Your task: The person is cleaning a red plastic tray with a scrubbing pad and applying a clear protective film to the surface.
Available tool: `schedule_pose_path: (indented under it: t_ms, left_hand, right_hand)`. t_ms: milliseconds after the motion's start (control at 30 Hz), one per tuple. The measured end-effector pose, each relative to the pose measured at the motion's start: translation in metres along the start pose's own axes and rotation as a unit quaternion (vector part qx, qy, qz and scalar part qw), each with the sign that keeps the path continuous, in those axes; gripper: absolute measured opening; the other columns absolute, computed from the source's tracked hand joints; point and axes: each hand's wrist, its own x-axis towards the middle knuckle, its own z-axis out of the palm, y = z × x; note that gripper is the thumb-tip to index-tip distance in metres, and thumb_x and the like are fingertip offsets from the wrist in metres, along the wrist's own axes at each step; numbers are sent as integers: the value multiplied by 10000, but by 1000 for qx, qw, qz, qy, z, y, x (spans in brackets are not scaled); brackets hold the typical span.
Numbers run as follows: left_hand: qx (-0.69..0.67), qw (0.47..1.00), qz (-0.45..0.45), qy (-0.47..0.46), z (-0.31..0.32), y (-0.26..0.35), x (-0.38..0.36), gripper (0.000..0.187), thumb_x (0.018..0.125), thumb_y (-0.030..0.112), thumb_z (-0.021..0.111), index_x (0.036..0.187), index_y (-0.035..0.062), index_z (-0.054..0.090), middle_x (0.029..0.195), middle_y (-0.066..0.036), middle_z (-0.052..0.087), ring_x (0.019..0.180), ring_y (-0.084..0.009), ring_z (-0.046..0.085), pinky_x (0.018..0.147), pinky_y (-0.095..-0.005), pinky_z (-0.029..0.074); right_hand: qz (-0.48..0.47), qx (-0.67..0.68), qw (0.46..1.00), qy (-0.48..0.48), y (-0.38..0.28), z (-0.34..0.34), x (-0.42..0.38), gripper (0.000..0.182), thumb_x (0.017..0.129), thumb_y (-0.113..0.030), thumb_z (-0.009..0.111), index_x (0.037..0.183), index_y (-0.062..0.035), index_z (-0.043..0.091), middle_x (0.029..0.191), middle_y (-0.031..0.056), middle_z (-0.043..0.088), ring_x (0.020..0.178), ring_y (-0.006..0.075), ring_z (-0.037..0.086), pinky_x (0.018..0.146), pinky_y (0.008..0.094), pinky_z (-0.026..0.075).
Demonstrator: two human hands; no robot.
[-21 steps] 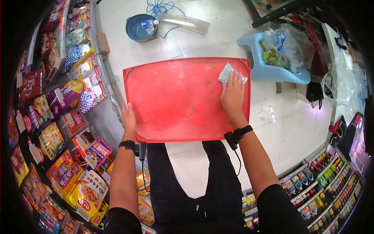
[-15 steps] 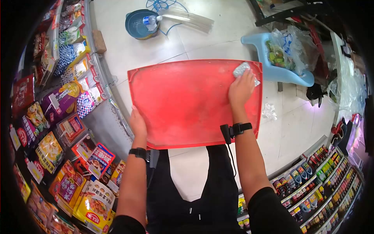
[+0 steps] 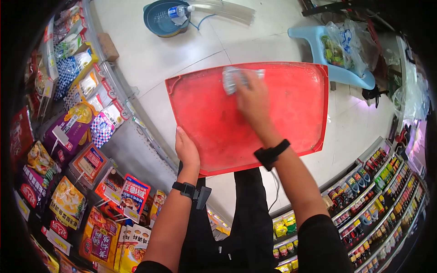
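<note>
A red plastic tray (image 3: pixel 291 109) with a low raised rim and dark smudges spans the middle of the view, above my legs. My left hand (image 3: pixel 187 149) grips its left edge near the lower corner, thumb on the rim and fingers hidden beneath. On the upper part of the tray, my right hand (image 3: pixel 254 98) presses a crumpled silvery sheet (image 3: pixel 231 81), like foil or a shiny cloth, against the surface. The sheet sticks out on both sides of the fingers. Both wrists wear black straps.
Shelves of packaged food (image 3: pixel 73 200) line the left, with bottle shelves (image 3: pixel 364 200) at lower right. Ahead on the tiled floor stand a blue basin (image 3: pixel 157 20) with a water bottle (image 3: pixel 178 11) and a light-blue stool (image 3: pixel 314 43) bearing bagged greens (image 3: pixel 334 50).
My right hand has slid the silvery sheet leftward, from the tray's upper right corner to its upper middle. The tray has shifted right in view and tilted slightly, my left hand still on its edge.
</note>
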Motion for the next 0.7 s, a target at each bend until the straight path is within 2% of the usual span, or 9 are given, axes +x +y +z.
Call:
schedule_pose_path:
  t_ms: [100, 167, 200, 300, 367, 467, 533, 600, 700]
  left_hand:
    - [-13, 1000, -3, -4, -1, -2, 1, 650, 1132, 510, 300, 1438, 15, 591, 1378, -184, 665, 1264, -336, 621, 1091, -393, 439]
    - [-13, 1000, -14, -12, -1, -3, 2, 657, 1130, 517, 303, 1424, 9, 598, 1365, -187, 670, 1264, -331, 621, 1094, -391, 435]
    - [-11, 1000, -16, -10, -1, -5, 1, 657, 1130, 517, 303, 1424, 9, 598, 1365, -187, 670, 1264, -331, 621, 1094, -391, 435]
    - [-24, 1000, -2, -8, 0, -5, 2, 648, 1138, 499, 306, 1402, -11, 605, 1346, -188, 675, 1257, -309, 621, 1093, -382, 434]
    - [-46, 998, 4, -45, -3, 0, 1, 679, 1149, 490, 313, 1454, -78, 528, 1435, -183, 610, 1302, -254, 575, 1127, -354, 411]
    - [-60, 997, 18, -54, -5, 1, 1, 677, 1150, 486, 313, 1455, -79, 526, 1440, -184, 607, 1308, -252, 571, 1130, -355, 408]
    - [-84, 995, 19, -55, -2, -6, 4, 652, 1149, 476, 311, 1436, -59, 552, 1394, -185, 641, 1281, -270, 596, 1113, -363, 422]
    - [-105, 993, 18, -58, -2, -7, 7, 631, 1148, 465, 309, 1416, -39, 579, 1347, -185, 674, 1254, -287, 621, 1095, -371, 437]
    - [-55, 997, -2, -50, -4, 1, 1, 656, 1153, 465, 312, 1461, -73, 525, 1442, -184, 608, 1328, -255, 567, 1140, -358, 400]
  right_hand:
    - [118, -141, 980, 81, 87, -21, -8, 376, 956, -100, 604, 1317, -39, 692, 1380, 237, 585, 1242, 429, 545, 1045, 520, 450]
    - [237, -159, 946, 153, 106, -27, -8, 356, 976, -125, 600, 1307, -28, 691, 1362, 254, 575, 1186, 436, 546, 1018, 531, 456]
    - [238, -157, 947, 150, 99, -20, -3, 356, 976, -125, 600, 1307, -28, 691, 1362, 254, 575, 1186, 436, 546, 1018, 531, 456]
    - [359, -165, 903, 168, 26, 15, 32, 356, 976, -162, 618, 1300, -28, 681, 1354, 255, 571, 1198, 435, 549, 1035, 554, 446]
    - [305, -144, 927, 163, -35, 42, 33, 361, 965, -158, 624, 1301, -35, 678, 1345, 244, 590, 1207, 428, 563, 1054, 554, 444]
    - [141, 37, 987, 69, -119, 54, 8, 386, 908, -138, 643, 1278, -39, 693, 1349, 213, 622, 1243, 419, 572, 1071, 532, 455]
    - [96, 106, 990, 20, -122, 51, 4, 392, 888, -130, 646, 1266, -40, 700, 1354, 206, 628, 1257, 418, 570, 1075, 522, 460]
    - [-56, 100, 993, -19, -82, 35, 0, 417, 864, -121, 649, 1268, -33, 708, 1358, 194, 629, 1247, 418, 576, 1058, 505, 472]
    - [78, -38, 996, 33, -6, -1, 6, 362, 931, -121, 622, 1270, -24, 708, 1324, 221, 627, 1195, 410, 588, 1017, 504, 479]
